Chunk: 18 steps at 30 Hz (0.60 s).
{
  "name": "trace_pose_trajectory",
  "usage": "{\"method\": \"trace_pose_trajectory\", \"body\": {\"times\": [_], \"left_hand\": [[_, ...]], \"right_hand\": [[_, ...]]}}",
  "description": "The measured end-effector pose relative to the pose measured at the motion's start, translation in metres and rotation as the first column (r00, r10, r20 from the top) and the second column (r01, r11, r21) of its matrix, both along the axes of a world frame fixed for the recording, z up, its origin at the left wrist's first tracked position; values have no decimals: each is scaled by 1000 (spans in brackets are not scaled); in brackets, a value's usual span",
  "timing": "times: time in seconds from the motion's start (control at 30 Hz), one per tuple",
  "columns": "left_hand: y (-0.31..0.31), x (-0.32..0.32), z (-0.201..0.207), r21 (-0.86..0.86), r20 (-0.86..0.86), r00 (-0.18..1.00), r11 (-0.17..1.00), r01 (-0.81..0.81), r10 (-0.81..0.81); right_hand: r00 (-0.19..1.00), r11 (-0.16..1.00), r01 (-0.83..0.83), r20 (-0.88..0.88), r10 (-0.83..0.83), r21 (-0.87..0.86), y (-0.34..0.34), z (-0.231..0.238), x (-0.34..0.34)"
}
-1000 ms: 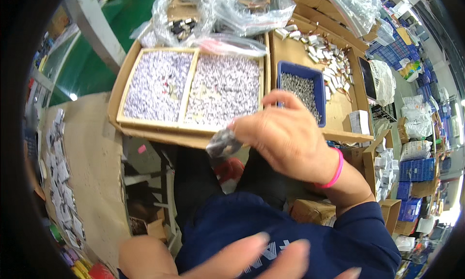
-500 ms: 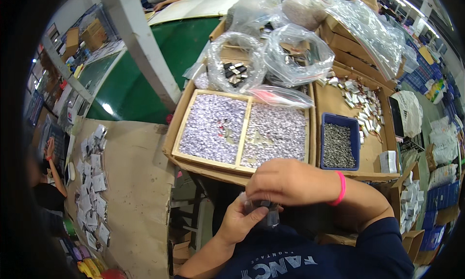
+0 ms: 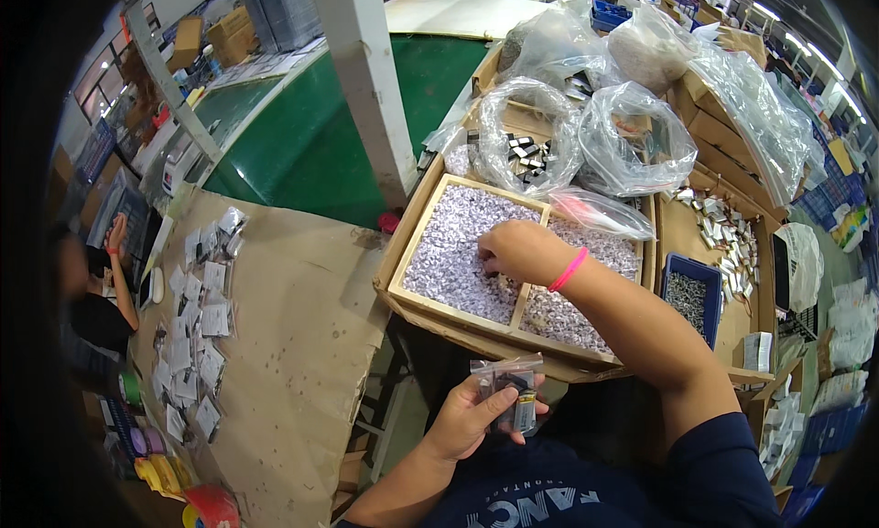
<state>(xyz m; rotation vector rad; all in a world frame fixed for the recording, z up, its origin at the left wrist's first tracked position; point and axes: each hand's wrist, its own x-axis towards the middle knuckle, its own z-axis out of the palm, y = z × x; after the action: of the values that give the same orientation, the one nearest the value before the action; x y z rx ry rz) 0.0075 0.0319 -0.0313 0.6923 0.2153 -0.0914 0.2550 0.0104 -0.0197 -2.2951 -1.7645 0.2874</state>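
A small clear zip bag (image 3: 506, 368) is pinched in my left hand (image 3: 465, 420), low in front of my body. Dark pieces and a silvery one with a yellow band show through its plastic. My right hand (image 3: 524, 251), with a pink band on the wrist, dips into the left compartment of a divided wooden tray (image 3: 438, 305). Its fingers are drawn together against the many tiny whitish-purple pieces (image 3: 458, 226); whatever they grip is hidden. The right compartment holds similar pale pieces (image 3: 572, 317), partly covered by my forearm.
Right of the tray, a blue bin (image 3: 693, 270) holds small metal parts, beside loose white battery-like packs (image 3: 728, 244). Open plastic bags (image 3: 636, 143) with black parts stand behind. Filled bags (image 3: 215, 313) lie on the brown-covered table (image 3: 293, 345) at left. A post (image 3: 371, 88) rises behind; another person sits far left.
My right hand has left the bag and reached forward into the tray's left compartment. The left hand keeps the bag, now more visible. The view has shifted, moving the scene rightward.
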Motion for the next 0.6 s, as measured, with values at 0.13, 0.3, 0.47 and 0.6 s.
{"method": "trace_pose_trajectory", "body": {"times": [0.13,0.3,0.47,0.6], "left_hand": [[2,-3,-1,19,-13,1000,1000,1,-1],[-1,-3,-1,-49,-50,999,999,9,-12],[-4,-6,4,-53,-32,999,998,16,-18],[-6,-7,3,-34,-40,999,999,11,-12]], "right_hand": [[1000,999,-7,13,7,52,-3,4,-1],[974,965,101,-223,-46,242,-16,22,-2],[936,962,209,-322,-143,179,-46,48,4],[935,975,198,-318,-159,96,-88,57,12]]}}
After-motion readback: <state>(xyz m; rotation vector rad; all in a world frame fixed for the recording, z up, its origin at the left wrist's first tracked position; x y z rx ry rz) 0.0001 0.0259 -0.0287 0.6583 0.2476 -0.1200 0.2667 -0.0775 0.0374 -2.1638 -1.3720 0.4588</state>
